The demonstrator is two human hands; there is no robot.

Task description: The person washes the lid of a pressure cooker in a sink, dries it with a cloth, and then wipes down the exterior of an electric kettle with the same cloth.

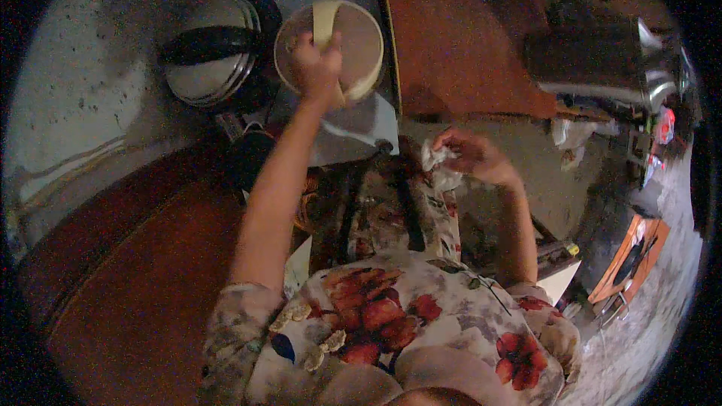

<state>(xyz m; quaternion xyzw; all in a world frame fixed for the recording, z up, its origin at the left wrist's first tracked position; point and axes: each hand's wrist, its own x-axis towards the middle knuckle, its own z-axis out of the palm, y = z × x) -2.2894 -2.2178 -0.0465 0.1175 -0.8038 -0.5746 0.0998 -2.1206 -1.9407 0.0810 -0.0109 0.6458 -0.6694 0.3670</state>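
Observation:
Fingers wrapped round a broad cream handle, my left hand [317, 68] grips a round lidded container [362, 49] with a brownish top and a cream rim. The container is over a pale tabletop [361, 124]; I cannot tell whether it rests there or is lifted. My right hand [477, 156] is closed on a crumpled white cloth [436, 156], apart from the container and lower to the right. Left of the container stands a shiny round metal pot [214, 75] with a thick black handle [209, 45] across its top.
A reddish-brown padded seat [143, 278] fills the lower left, and another reddish-brown surface [466, 37] lies beyond the table. A grey metallic box-like thing [594, 56] is at the upper right. Farther right stands a small wooden stool [628, 259] with dark items on it.

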